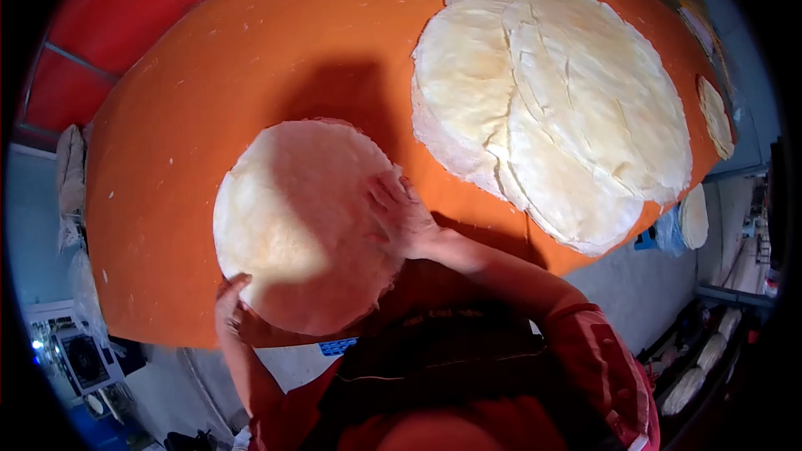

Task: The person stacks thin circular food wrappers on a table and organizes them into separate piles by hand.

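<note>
A round stack of thin flatbread lies near the front edge of the orange table, partly in shadow. My left hand grips its lower left rim, thumb on top and the other fingers mostly hidden. On the right side of the same stack, my right hand rests with its fingers apart, palm against the bread. To the right spreads a larger pile of overlapping flatbreads, apart from both hands. How many layers either stack has is hard to tell.
The orange tabletop curves around, with small pale flakes on it. Red tiles border the far left. Another flatbread sits at the right edge, and one more hangs lower, beside a blue plastic bag. Clear plastic hangs left.
</note>
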